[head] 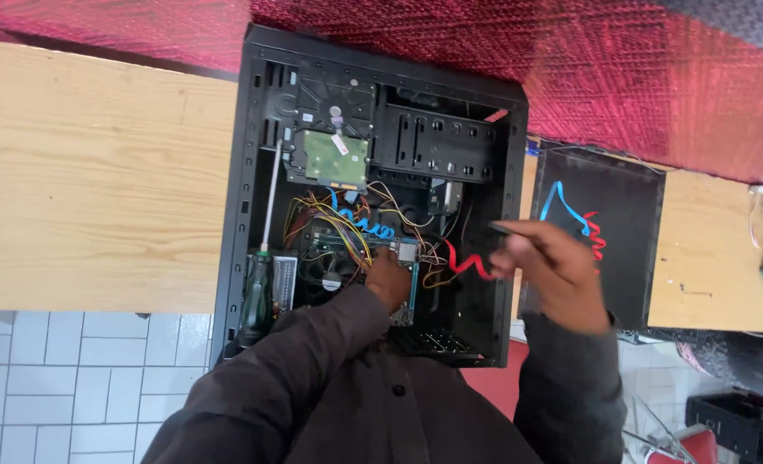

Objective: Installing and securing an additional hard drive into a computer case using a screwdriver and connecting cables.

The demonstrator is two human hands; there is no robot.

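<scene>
Left hand (387,279) sunk among motherboard wiring (347,232) inside the open computer case (244,172), grip not discernible; right hand (553,266) raised beside it, pinching the red flat cable (467,262) taut, apparently to keep slack clear. Screwdriver (257,288) parked left of both hands

One open computer case (244,172) and one screwdriver (261,266). One hard drive (334,129). Two red cables (467,260) (596,236) and two desks (98,172) (708,249).

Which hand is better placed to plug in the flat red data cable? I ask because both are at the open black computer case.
Probably the right hand: it already pinches the flat red data cable over the open black computer case. The left hand is down on the motherboard among wires.
</scene>
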